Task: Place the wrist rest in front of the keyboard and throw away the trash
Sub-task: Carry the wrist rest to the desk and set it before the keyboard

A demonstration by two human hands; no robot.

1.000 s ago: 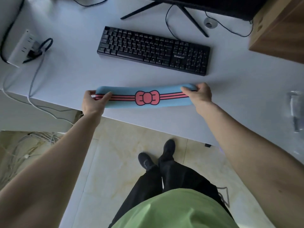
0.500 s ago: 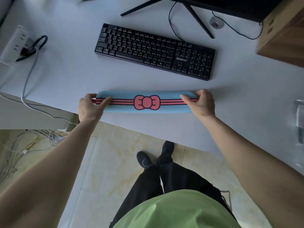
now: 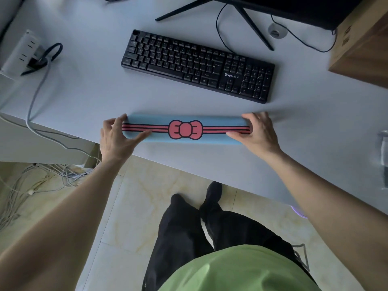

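A long blue wrist rest [image 3: 218, 137] with a pink bow and pink stripes lies on the white desk [image 3: 90, 95], a short gap in front of the black keyboard [image 3: 197, 65]. My left hand [image 3: 116, 139] grips its left end, thumb on top and fingers curled over the far edge. My right hand [image 3: 259, 133] grips its right end the same way. A clear plastic wrapper [image 3: 383, 158] lies on the desk at the far right, cut off by the frame edge.
A monitor stand [image 3: 249, 19] and cables sit behind the keyboard. A wooden box [image 3: 363, 45] stands at the back right, a white power strip [image 3: 21, 53] with plugged cables at the back left. Loose cables lie on the tiled floor at left.
The wrist rest has been carried forward from the desk's front edge toward the keyboard and turned roughly parallel with it. Both hands kept their hold on its ends.
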